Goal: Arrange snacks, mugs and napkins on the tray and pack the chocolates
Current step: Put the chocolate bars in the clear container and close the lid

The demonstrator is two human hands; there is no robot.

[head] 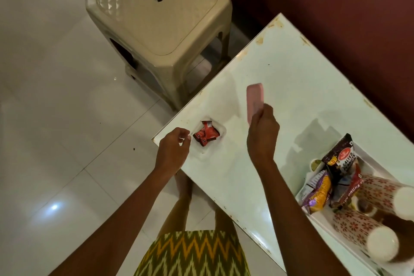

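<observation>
**Pink piece lifted over the desk, chocolates sitting in their dish**

The right hand (263, 132) is up above the desk (291, 69), fingers curled round the lower end of a flat pink plastic piece (254, 98) with rounded corners. The piece stands on edge, its upper end poking clear above the knuckles, and it is blurred. The left hand (173, 148) hovers at the desk's near-left corner with its fingers loosely curled and nothing visible between them; its fingertips are right at the rim of a shallow pale container (220, 129). Whether they actually touch the rim cannot be told.

Inside that container lie the chocolates (205, 133), a small heap of red wrappers, and the container itself sits flat on the desk, between the two hands.

Further right, well apart from the container, a white tray (378, 159) rests at the desk's right side. It carries a dark peanut packet (340, 158), a yellow and purple packet (318, 192) beside it, and two mugs (352, 226) with a red flower pattern.

Beyond the desk's far-left edge a cream plastic stool (161, 20) stands on the white tiled floor (49, 96).
</observation>
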